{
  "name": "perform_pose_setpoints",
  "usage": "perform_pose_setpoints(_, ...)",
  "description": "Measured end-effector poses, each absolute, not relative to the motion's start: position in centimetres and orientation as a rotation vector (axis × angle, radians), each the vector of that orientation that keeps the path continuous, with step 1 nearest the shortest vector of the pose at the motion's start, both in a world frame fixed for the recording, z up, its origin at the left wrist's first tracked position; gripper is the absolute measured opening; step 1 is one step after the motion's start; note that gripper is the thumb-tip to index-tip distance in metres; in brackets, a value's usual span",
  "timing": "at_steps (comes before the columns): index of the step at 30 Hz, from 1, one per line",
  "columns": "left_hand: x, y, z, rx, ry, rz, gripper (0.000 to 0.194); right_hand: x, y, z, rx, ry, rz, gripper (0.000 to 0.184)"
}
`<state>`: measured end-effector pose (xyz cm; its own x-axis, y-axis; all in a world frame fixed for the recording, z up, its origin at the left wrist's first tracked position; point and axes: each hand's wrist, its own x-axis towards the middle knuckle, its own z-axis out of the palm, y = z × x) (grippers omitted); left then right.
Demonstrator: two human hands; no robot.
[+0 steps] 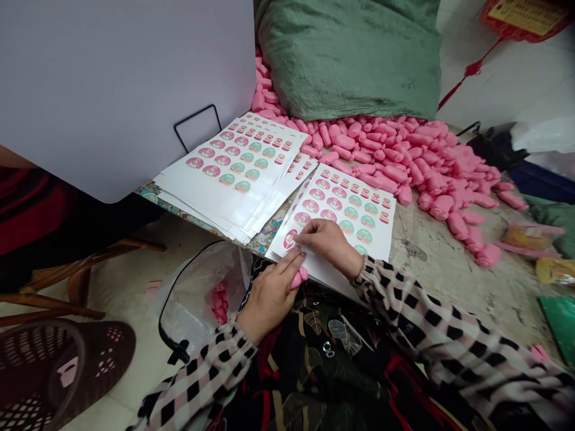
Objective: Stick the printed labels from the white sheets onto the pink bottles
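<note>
My left hand (272, 294) is closed around a small pink plastic bottle (299, 278), with only its end showing past the fingers. The hand is at the table's front edge, by the near corner of a sticker sheet (380, 236). Over that same corner, my right hand (330, 242) has thumb and forefinger pinched at the edge of a round pink sticker (290, 239). Whether the sticker has lifted off the sheet is hard to make out. Rows of pink, green and small red stickers cover the sheet, which lies on others like it.
Another stack of sticker sheets (238, 197) lies to the left. Behind are heaped pink bottles (381, 149) and a green sack (354, 60). A pale panel (135, 90) stands at left. Below the table edge hang a clear plastic bag (197, 287) with pink pieces; a brown basket (103, 353) is left.
</note>
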<state>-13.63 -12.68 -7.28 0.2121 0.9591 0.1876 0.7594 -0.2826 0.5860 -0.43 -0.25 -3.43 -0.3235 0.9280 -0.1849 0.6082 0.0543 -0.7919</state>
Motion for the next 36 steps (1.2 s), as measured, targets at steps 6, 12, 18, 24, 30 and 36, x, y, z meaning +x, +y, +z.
perform_pose_setpoints(6,-13.5,-12.7,-6.9,2.1,1.597,0.75,0.054,-0.7,0.9,-0.7,-1.492,-1.964,1.249,0.023)
perform_pose_setpoints(12,-13.8,-12.6,-7.0,2.108,1.583,0.733,0.055,0.2,0.6,2.1,-1.347,-2.073,1.229,0.024)
perform_pose_setpoints(18,-14.4,-13.6,-6.7,2.081,1.444,0.91,0.052,3.0,-1.4,1.2,-1.341,-2.008,1.063,0.022)
perform_pose_setpoints(24,-13.4,-13.5,-2.9,0.961,1.212,1.272,0.038,4.7,-3.6,2.9,-1.298,-1.753,1.146,0.025)
perform_pose_setpoints(30,-11.8,-9.8,-0.3,0.243,0.689,1.054,0.04,4.5,-5.4,4.5,-1.11,-1.887,1.117,0.017)
perform_pose_setpoints(36,-10.7,-8.6,-0.6,0.282,0.636,0.975,0.045,5.3,-5.8,4.0,-1.103,-2.011,1.033,0.014)
